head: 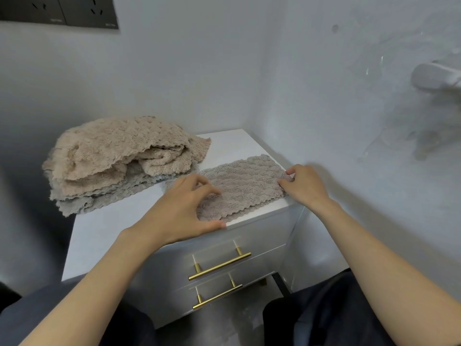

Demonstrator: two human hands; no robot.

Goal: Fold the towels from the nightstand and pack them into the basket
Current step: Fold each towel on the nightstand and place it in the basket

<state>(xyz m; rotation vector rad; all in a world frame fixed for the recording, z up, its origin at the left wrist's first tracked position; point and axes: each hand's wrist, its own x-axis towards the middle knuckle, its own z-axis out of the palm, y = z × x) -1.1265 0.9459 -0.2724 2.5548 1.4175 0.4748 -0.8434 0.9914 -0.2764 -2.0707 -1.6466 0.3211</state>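
A grey-brown towel lies flat as a long strip on the right part of the white nightstand, reaching its front edge. My left hand covers the strip's left end, fingers curled onto the cloth and thumb at its front edge. My right hand pinches the strip's right end near the nightstand's right edge. A loose pile of beige and grey towels sits at the back left of the top, overhanging its left side. No basket is in view.
The nightstand stands in a corner between two white walls, the right wall close to my right hand. Two drawers with gold bar handles face me. A dark socket panel hangs upper left. My knees are below.
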